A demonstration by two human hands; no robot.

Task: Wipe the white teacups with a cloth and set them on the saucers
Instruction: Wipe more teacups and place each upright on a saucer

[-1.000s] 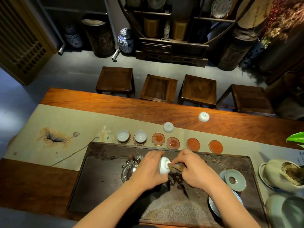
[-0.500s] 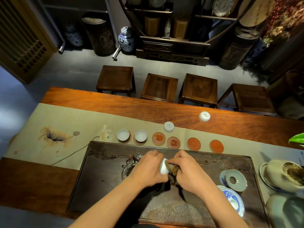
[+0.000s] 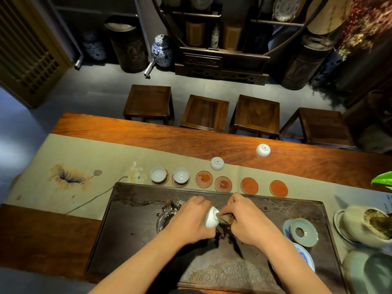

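Low in the centre of the frame, over the dark carved tea tray (image 3: 131, 240), the left hand (image 3: 188, 221) grips a small white porcelain teacup (image 3: 211, 217) tilted sideways while the right hand (image 3: 248, 221) pinches a brown cloth (image 3: 224, 218) into its mouth, best turned steadily against the cloth; five white cups and six round saucers show, four of them bare.

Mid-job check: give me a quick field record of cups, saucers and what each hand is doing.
left hand: grips a white teacup, tilted on its side over the dark tea tray
right hand: presses a brown cloth into that cup
cups on saucers: two, upright, and
empty saucers: four
cups waiting: two, upside down, and
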